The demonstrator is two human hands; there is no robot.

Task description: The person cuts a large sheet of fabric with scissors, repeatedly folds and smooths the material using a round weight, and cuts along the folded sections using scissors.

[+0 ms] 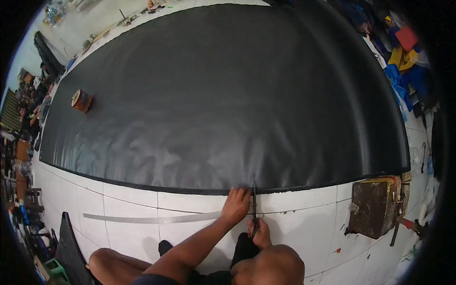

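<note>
A large black sheet (213, 104) is spread over the white tiled floor. At its near edge my left hand (236, 205) rests with the fingers together on the sheet's border. Just right of it, my right hand (260, 232) is closed round the handles of scissors (254, 205), whose blades point away from me over the sheet's edge. A long grey metal strip (156, 219) lies on the tiles to the left, partly behind my left forearm.
A rusty can-like object (82, 100) stands on the sheet's left part. At the right are a worn dark block (373, 209) and a red-handled tool (409, 224). Coloured cloths (403, 57) lie at upper right, assorted items along the left. My knees are at the bottom.
</note>
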